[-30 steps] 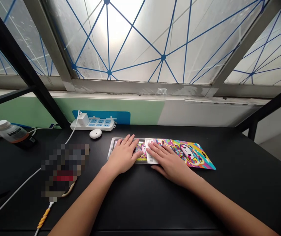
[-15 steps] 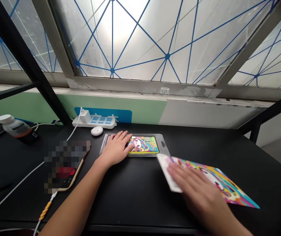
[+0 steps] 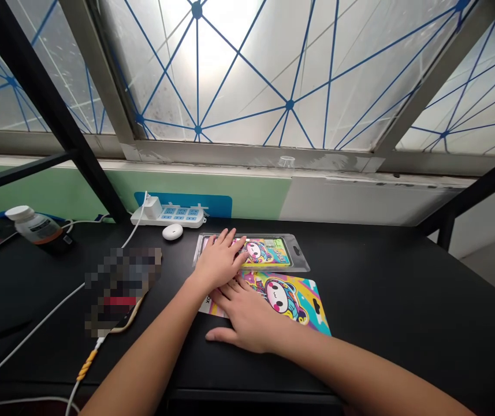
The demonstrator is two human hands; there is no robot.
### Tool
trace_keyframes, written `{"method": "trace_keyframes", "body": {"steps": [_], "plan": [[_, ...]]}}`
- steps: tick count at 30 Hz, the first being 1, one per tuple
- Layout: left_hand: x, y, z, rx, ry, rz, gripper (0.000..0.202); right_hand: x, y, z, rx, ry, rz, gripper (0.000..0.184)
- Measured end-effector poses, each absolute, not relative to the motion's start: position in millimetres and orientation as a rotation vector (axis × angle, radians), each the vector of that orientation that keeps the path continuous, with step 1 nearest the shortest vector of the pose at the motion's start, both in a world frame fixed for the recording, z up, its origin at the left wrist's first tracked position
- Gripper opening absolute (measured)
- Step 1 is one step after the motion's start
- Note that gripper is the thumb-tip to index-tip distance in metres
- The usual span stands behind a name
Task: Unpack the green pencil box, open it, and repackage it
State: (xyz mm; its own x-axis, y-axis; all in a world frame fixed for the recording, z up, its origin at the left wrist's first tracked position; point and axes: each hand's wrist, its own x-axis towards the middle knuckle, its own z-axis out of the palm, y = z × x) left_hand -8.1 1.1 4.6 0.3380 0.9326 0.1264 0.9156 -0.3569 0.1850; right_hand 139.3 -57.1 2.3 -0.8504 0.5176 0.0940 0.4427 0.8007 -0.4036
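My left hand [image 3: 219,260] rests flat with its fingers spread on the left part of a clear plastic blister pack [image 3: 297,251]. Under the plastic lies a colourful cartoon-printed insert [image 3: 267,253]. My right hand [image 3: 247,318] lies palm down on a bright cartoon-printed card [image 3: 293,303], which sits on the table directly in front of the pack. The fingers of my right hand reach close to my left wrist, and the card's left part is hidden beneath that hand.
The black table [image 3: 381,300] stretches to the right. Behind stand a white power strip [image 3: 169,216] and a white earbud case [image 3: 172,231]. Left are a pill bottle [image 3: 34,226], a pixelated object [image 3: 121,289], and a white cable [image 3: 34,329].
The printed card has moved from the lower right to the middle, now lying in front of the blister pack under my right hand. My left hand stays on the pack.
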Motion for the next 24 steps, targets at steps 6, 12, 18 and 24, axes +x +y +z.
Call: {"method": "trace_keyframes", "body": {"steps": [6,12,18,24], "plan": [[-16.2,-0.9,2.9,2.561,1.654,0.334,0.053,151.1,-60.7,4.8,-0.648,-2.832,0.574,0.064],[-14.8,0.0,5.9,2.574,1.670,0.346,0.051,145.0,-74.5,5.9,-0.404,-2.883,0.604,0.049],[-14.2,-0.1,5.9,2.557,1.682,0.327,0.050,139.3,-46.2,-6.1,-0.474,-2.795,0.482,0.040],[-15.6,-0.7,5.9,2.536,1.648,0.425,0.049,144.8,-39.4,-0.5,-0.393,-2.762,0.119,0.026]]}}
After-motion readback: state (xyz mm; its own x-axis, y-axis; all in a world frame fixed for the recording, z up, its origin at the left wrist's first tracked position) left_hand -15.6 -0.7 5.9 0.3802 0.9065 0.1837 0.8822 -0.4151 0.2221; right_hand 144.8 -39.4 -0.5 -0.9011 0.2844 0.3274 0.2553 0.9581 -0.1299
